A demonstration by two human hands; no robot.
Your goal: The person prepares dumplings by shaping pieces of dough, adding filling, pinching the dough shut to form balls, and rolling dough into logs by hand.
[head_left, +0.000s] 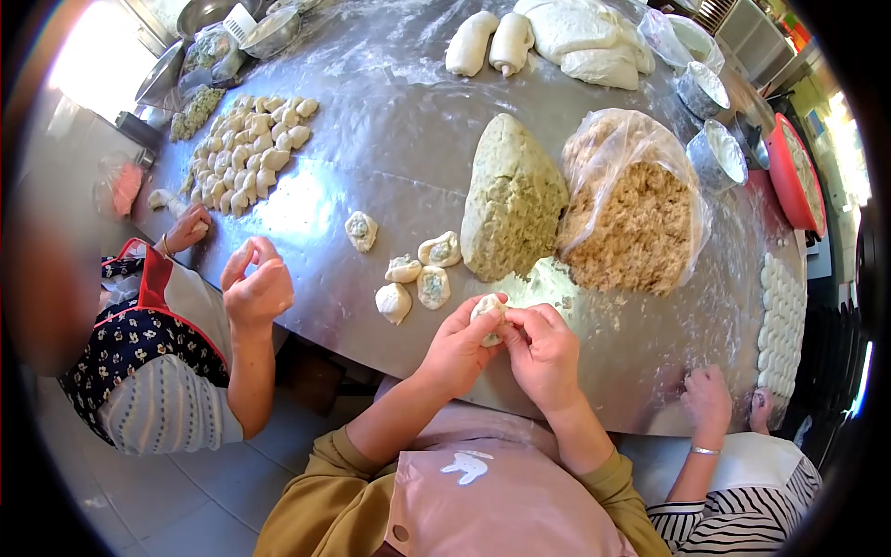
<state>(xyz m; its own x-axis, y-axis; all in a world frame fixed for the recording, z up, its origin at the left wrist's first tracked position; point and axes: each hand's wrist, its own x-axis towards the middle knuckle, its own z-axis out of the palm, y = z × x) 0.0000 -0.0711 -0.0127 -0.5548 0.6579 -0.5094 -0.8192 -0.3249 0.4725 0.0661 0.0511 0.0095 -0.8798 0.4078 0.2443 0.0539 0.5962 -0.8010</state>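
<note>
Between my two hands, just over the table's front edge, is a small piece of filled dough (487, 314). My left hand (461, 345) curls its fingers and thumb around its left side. The fingers of my right hand (541, 350) pinch its right edge. Several dough pieces (433, 287) lie to the left of my hands, some showing pale green filling. Beyond my hands stands a large greenish mound (509, 200). Beside it is a brown crumbly mass (636, 223), partly covered by clear plastic. White flour (546, 286) is spread at the foot of the green mound.
A co-worker's hand (258, 283) is raised at the left, near many small dough lumps (243, 158). Another co-worker's hand (707, 399) rests at the right, near rows of white pieces (780, 325). Dough rolls (471, 44), metal cups (716, 156) and a red basin (794, 176) stand farther back.
</note>
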